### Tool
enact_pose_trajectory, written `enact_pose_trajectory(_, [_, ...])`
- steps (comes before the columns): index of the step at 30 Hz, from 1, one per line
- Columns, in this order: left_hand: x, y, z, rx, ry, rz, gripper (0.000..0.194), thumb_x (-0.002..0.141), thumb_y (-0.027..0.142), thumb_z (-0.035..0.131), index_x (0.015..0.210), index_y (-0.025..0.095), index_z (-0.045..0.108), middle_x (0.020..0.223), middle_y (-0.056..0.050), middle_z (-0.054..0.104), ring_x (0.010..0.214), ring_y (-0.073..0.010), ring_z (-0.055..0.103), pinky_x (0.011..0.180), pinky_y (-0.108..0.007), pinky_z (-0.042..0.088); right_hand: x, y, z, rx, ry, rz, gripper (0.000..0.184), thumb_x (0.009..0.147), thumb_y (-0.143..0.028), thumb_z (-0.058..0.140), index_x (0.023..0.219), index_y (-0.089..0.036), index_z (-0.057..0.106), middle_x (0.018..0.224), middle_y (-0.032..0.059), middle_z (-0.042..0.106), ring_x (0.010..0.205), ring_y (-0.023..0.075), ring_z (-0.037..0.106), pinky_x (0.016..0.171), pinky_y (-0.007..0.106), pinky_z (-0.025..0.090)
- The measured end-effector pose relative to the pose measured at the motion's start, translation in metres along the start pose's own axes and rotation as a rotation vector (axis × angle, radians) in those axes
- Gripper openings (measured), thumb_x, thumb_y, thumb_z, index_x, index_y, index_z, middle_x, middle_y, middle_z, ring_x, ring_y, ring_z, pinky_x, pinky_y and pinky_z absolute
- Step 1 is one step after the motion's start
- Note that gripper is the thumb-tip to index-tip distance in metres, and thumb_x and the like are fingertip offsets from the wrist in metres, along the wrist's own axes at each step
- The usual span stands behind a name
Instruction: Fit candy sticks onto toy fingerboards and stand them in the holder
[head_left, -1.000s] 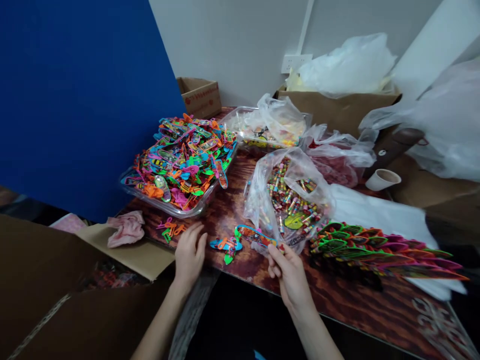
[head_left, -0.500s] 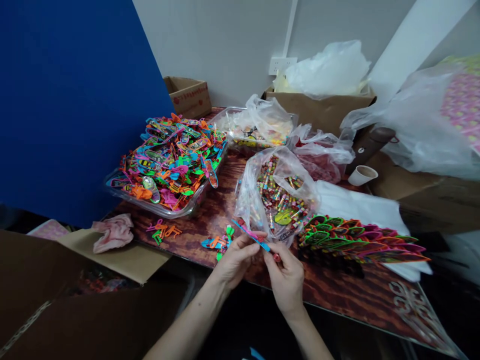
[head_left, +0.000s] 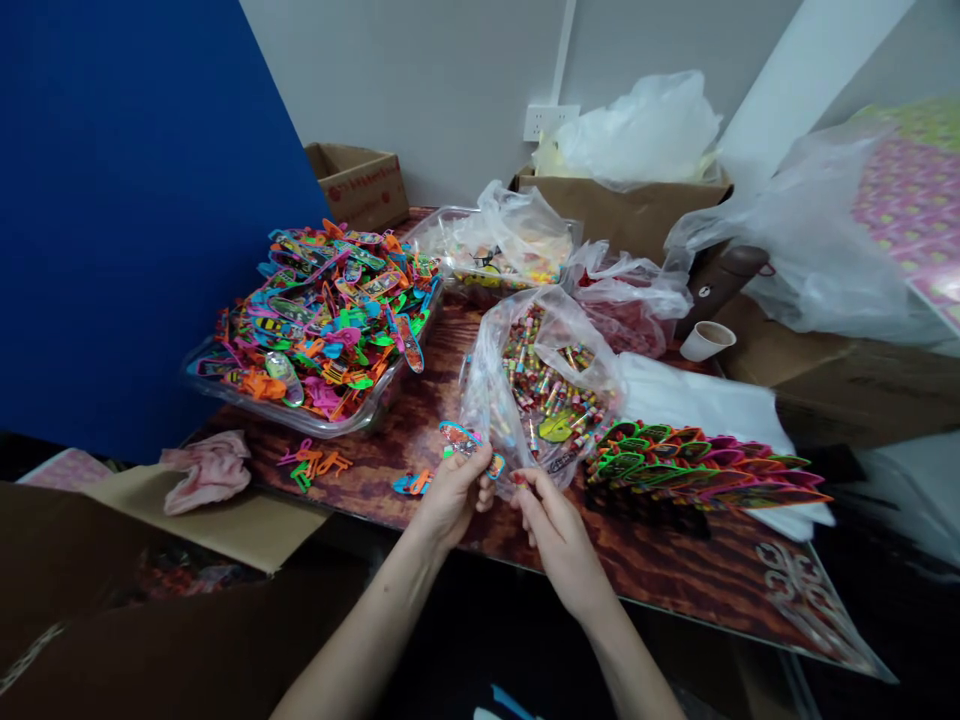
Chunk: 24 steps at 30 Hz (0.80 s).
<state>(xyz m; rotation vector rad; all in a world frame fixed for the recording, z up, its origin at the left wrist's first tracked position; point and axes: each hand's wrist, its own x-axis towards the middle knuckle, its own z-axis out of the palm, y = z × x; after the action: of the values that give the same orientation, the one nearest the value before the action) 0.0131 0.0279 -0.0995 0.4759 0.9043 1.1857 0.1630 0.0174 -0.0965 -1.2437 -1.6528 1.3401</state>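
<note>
1. Our left hand (head_left: 450, 490) pinches a small toy skateboard (head_left: 469, 445) by its near end, fingers closed on the deck, just above the front edge of the desk (head_left: 675, 580).
2. Our right hand (head_left: 551, 520) sits just beside it at 3 o'clock, fingertips closed on a tiny red piece (head_left: 517, 479); we cannot tell what that piece is.
3. We judge the skateboard light, stiff and thin plastic, probably smooth, so the narrow ends or long edges give the surest hold; the small fittings underneath may snap if squeezed.
4. At 12 o'clock from our hands stands an open clear bag of small candies (head_left: 547, 385), its loose film touching the skateboard's far end, and it could snag.
5. At 9 o'clock lie a few loose skateboard parts (head_left: 411, 483), and further along, orange and green pieces (head_left: 315, 463).
6. At 10 o'clock a clear tray (head_left: 225, 385) is heaped with bright toy skateboards.
7. At 3 o'clock a fanned row of finished packs (head_left: 705, 470) lies on white sheets.
8. Further out, at 1 o'clock, are a paper cup (head_left: 705, 340) and more plastic bags; at 8 o'clock, a pink cloth (head_left: 206, 470) on a cardboard flap.
</note>
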Motion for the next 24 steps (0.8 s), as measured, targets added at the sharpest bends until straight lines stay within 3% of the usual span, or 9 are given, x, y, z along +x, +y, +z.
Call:
enact_pose_trajectory(8, [-0.003,-0.001,0.004,-0.097,-0.022,-0.055,0.045,0.073,0.046,0.073,0.057,0.014,0.045,0.048,0.006,0.041,0.039,-0.0023,0.035,0.037,-0.016,0.021,-0.002,-0.012,0.006,-0.177,0.085,-0.182,0.019,0.094,-0.025,0.044,0.104,-0.021,0.059,0.098,0.0039,0.065,0.090,0.0177,0.061,0.079,0.025,0.044])
enact_pose_trajectory(16, [-0.006,0.001,0.012,0.229,0.103,0.088,0.047,0.071,0.050,0.072,0.049,0.014,0.050,0.040,0.003,0.045,0.034,-0.0045,0.037,0.038,-0.019,0.023,-0.009,-0.012,0.011,-0.488,0.242,-0.313,0.024,0.095,-0.022,0.036,0.104,-0.017,0.059,0.092,0.0105,0.062,0.086,0.0229,0.059,0.075,0.033,0.042])
enact_pose_trajectory(18, [-0.006,0.000,0.013,0.299,0.110,0.111,0.050,0.073,0.051,0.069,0.046,0.014,0.048,0.038,0.003,0.044,0.034,-0.0048,0.037,0.039,-0.020,0.023,-0.008,-0.012,0.009,-0.368,0.228,-0.233,0.020,0.094,-0.025,0.039,0.094,-0.018,0.058,0.084,0.0077,0.060,0.079,0.0205,0.057,0.069,0.031,0.042])
enact_pose_trajectory(20, [-0.006,-0.002,0.014,0.326,0.102,0.114,0.052,0.074,0.051,0.067,0.044,0.014,0.046,0.037,0.003,0.043,0.034,-0.0045,0.035,0.039,-0.020,0.022,-0.004,-0.012,0.004,-0.056,0.106,-0.068,0.018,0.092,-0.031,0.045,0.081,-0.019,0.054,0.070,0.0016,0.053,0.061,0.0136,0.049,0.054,0.024,0.038])
enact_pose_trajectory(22, [-0.007,-0.003,0.014,0.346,0.089,0.111,0.053,0.075,0.051,0.066,0.043,0.015,0.044,0.037,0.003,0.041,0.035,-0.0042,0.033,0.040,-0.020,0.021,0.002,-0.011,-0.003,0.356,-0.076,0.168,0.022,0.087,-0.037,0.054,0.076,-0.019,0.049,0.062,-0.0042,0.044,0.044,0.0062,0.030,0.040,0.018,0.024])
enact_pose_trajectory(24, [-0.007,-0.003,0.014,0.370,0.087,0.100,0.052,0.075,0.052,0.066,0.045,0.015,0.044,0.038,0.004,0.042,0.036,-0.0042,0.032,0.040,-0.020,0.021,0.007,-0.009,-0.010,0.718,-0.241,0.382,0.027,0.079,-0.040,0.065,0.077,-0.018,0.048,0.060,-0.0075,0.039,0.041,0.0027,0.013,0.035,0.015,0.009])
